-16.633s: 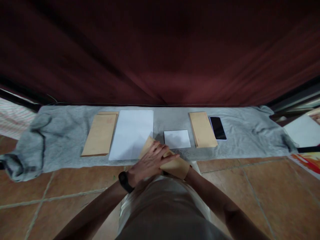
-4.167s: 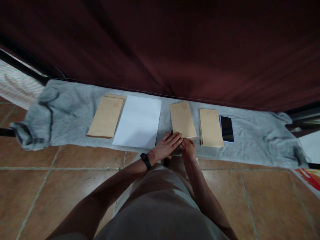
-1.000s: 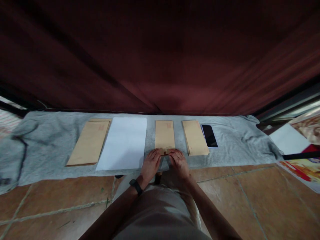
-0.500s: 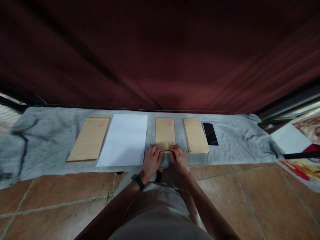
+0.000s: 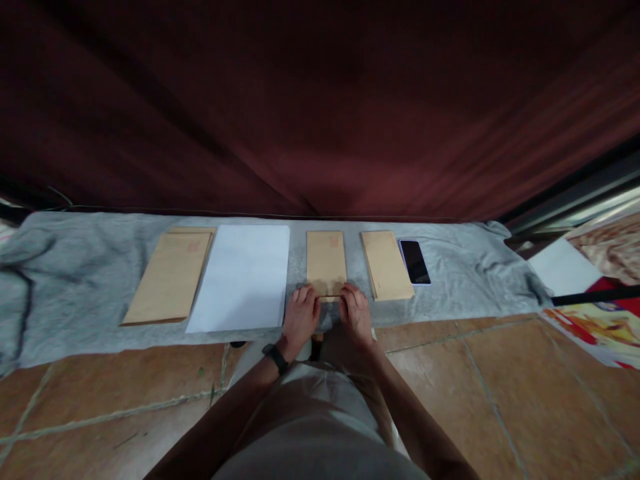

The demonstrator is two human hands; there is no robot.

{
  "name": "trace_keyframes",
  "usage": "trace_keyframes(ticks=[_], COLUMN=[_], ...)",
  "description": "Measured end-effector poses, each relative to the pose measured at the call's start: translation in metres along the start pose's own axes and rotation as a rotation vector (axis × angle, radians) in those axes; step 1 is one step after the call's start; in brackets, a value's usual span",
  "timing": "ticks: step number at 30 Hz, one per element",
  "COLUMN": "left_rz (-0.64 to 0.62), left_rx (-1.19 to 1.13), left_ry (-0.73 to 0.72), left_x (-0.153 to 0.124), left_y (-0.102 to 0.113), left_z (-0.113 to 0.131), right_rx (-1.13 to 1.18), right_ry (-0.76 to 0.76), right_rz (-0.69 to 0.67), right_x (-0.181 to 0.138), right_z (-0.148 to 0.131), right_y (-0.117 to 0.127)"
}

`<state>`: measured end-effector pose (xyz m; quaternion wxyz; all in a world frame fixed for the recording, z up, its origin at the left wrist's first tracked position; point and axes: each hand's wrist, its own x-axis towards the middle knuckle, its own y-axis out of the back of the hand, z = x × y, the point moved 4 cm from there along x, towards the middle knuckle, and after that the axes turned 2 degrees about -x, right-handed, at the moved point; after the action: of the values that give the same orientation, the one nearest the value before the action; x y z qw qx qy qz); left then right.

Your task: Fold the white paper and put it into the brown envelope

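Three lots of brown envelopes lie in a row on a grey cloth (image 5: 75,280) spread over the tiled floor (image 5: 500,387): a left pile (image 5: 169,277), a single middle envelope (image 5: 326,261) and a right pile (image 5: 386,264). One white paper sheet (image 5: 240,277) lies between the left pile and the middle envelope, and one black phone (image 5: 414,261) lies just beside the right pile.

Both hands reach forward, palms down. The left hand (image 5: 300,319), with a black band (image 5: 275,357) at the wrist, and the right hand (image 5: 356,315) sit side by side at the middle envelope's near end. Their fingers (image 5: 306,297) are pressed together, tips on that edge. I cannot tell whether they pinch it or only press.
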<state>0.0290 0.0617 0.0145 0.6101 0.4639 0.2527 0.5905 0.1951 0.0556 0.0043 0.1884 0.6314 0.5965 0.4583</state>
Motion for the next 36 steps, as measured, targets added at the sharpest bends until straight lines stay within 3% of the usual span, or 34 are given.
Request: trace_keyframes(ticks=[8,28,36], left_rz=[0.030,0.028,-0.047], left_rx=[-0.026,-0.072,0.027], left_ry=[0.001,0.009,-0.293], left_x=[-0.001,-0.002,-0.033], left_y=[-0.002,-0.001,-0.005], left_z=[-0.001,-0.004,0.017], right_rx=[-0.081,-0.117,-0.122], right_ry=[0.249,0.152,0.175], right_rz=[-0.207,-0.228,-0.225], right_x=[-0.029,-0.030,-0.031], right_z=[-0.031,-0.022,-0.021], right_y=[-0.006,0.006,0.005])
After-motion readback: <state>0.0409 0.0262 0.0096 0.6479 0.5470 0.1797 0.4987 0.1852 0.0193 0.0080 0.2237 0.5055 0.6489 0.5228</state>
